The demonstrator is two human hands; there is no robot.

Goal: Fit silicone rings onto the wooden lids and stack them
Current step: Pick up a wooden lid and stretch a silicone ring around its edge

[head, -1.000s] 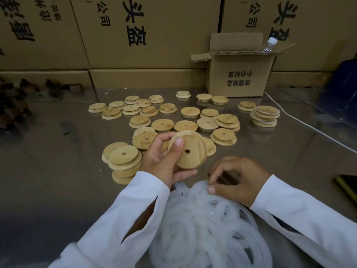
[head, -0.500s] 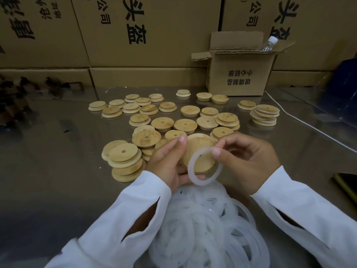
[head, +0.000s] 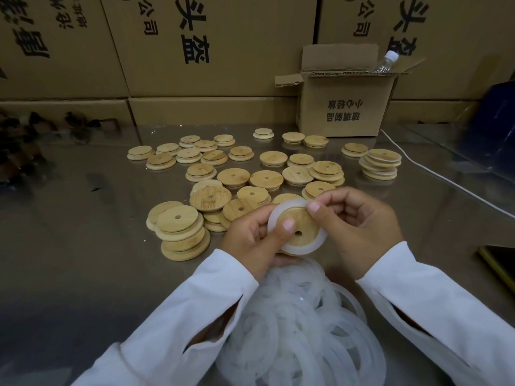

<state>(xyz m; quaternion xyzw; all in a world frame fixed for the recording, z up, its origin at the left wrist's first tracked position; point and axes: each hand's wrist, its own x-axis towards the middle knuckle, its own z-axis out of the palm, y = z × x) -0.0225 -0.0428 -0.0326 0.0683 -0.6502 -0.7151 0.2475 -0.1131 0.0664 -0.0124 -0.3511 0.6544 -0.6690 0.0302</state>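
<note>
Fingers (head: 287,225) of the left hand (head: 250,242) grip the wooden lid (head: 302,224), held just beyond the ring pile (head: 292,330). The right hand (head: 362,227) pinches the silicone ring (head: 305,248) at the lid's far rim. Seating likely proceeds from there, around the lid.

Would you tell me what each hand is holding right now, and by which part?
The left hand grips a wooden lid across its left edge. The right hand pinches the silicone ring at the lid's upper right rim.

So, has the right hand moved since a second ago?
Yes: the right hand rose off the pile of white silicone rings to the round wooden lid.
</note>
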